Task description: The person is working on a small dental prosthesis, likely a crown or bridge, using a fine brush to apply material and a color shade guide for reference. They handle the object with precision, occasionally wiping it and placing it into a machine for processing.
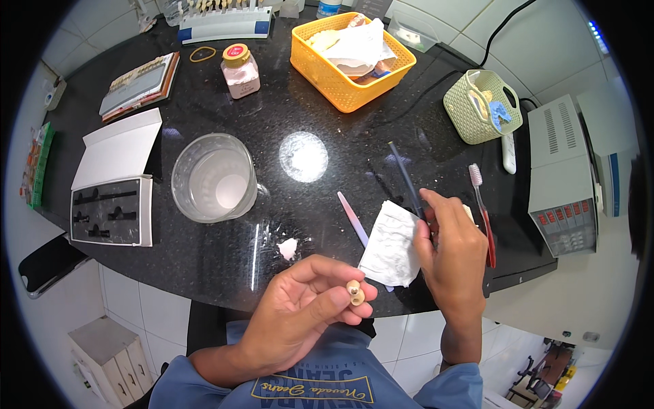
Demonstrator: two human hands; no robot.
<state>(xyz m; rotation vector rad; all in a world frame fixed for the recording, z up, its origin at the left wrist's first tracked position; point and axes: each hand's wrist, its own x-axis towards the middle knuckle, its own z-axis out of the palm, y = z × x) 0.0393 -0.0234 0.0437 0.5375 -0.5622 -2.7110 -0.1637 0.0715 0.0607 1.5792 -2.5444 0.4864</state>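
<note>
Closest to me, the left hand (296,300) pinches the small cream, tooth-shaped piece (357,298) between thumb and curled fingers; I see two rounded parts, but can't tell whether they're joined. Fingertips alone hold it, so I judge an off-centre squeeze could pop it loose, and with the worktop's edge so near it might fall to the floor. Just beyond those fingers, the creased white tissue (392,249) covers part of the slim pink-to-lilac tapered stick (352,218); a low sweep of either hand might drag both. Ahead and left of the left hand, the little white powder heap (287,249) would probably smear under a careless wrist. At the right hand (453,238), a clumsy pinch could roll the slim dark rod (405,174) away.

As for pose, the hands are apart. The left is half palm-up, close to my body; the right reaches farther, arched, thumb and forefinger at the rod's near end, gripping or merely touching, I can't tell.
</note>
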